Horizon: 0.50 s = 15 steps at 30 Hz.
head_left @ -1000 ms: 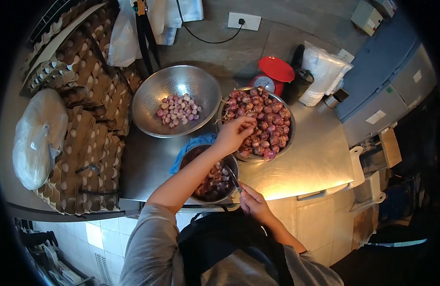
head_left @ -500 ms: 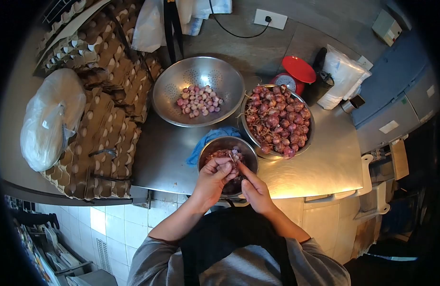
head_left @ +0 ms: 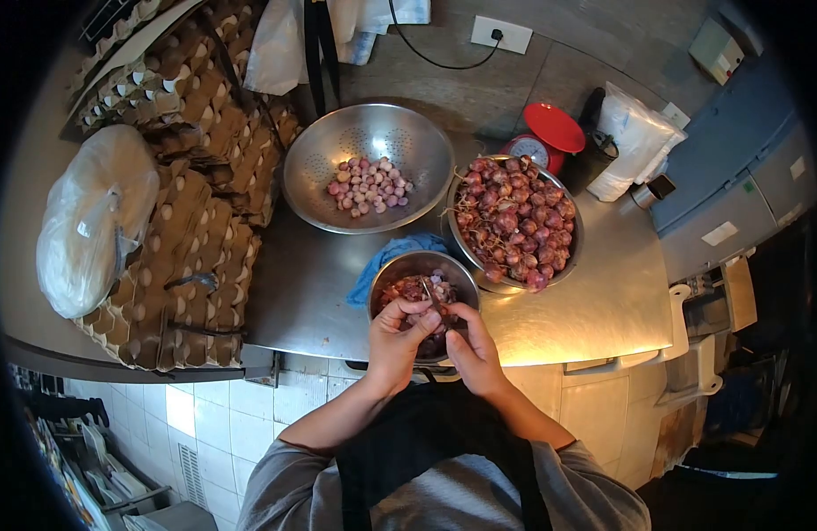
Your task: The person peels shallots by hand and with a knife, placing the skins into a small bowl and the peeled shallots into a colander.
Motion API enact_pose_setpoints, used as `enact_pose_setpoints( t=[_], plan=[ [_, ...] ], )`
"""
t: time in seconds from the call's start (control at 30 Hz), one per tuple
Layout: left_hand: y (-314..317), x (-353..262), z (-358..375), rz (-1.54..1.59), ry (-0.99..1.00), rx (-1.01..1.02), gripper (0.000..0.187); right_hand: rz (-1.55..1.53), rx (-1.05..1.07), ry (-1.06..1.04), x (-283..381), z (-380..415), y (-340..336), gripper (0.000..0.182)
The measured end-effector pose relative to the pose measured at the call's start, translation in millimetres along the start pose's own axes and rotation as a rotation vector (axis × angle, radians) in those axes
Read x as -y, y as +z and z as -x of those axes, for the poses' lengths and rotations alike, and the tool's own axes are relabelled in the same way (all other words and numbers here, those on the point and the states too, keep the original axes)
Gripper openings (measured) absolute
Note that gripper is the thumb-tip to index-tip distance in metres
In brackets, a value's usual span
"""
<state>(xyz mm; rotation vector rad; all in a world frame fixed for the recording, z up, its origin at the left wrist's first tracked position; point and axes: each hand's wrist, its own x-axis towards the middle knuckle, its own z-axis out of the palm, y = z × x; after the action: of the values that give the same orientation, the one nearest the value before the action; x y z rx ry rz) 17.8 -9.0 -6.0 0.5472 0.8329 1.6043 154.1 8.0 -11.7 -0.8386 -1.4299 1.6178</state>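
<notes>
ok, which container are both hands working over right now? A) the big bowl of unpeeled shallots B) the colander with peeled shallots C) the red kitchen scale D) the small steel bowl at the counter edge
D: the left hand and right hand meet over the small steel bowl of peels at the counter's near edge, with a knife between them; the colander and big bowl of unpeeled shallots sit farther back, untouched.
</notes>
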Motion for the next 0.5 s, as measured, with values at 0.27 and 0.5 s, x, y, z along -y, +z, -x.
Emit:
enact_pose_setpoints(
  t=[0.27, 0.5],
  plan=[
    [3.0, 2.4, 3.6, -0.177, 0.019, 0.032, 0.018, -0.208, 0.008, 0.051, 2.3, -5.7, -2.2, 0.024],
    [5.0, -3.8, -3.1, 0.085, -0.203, 0.067, 0.027, -0.311, 0.003, 0.144, 9.2, -10.2, -4.8, 0.020]
  ],
)
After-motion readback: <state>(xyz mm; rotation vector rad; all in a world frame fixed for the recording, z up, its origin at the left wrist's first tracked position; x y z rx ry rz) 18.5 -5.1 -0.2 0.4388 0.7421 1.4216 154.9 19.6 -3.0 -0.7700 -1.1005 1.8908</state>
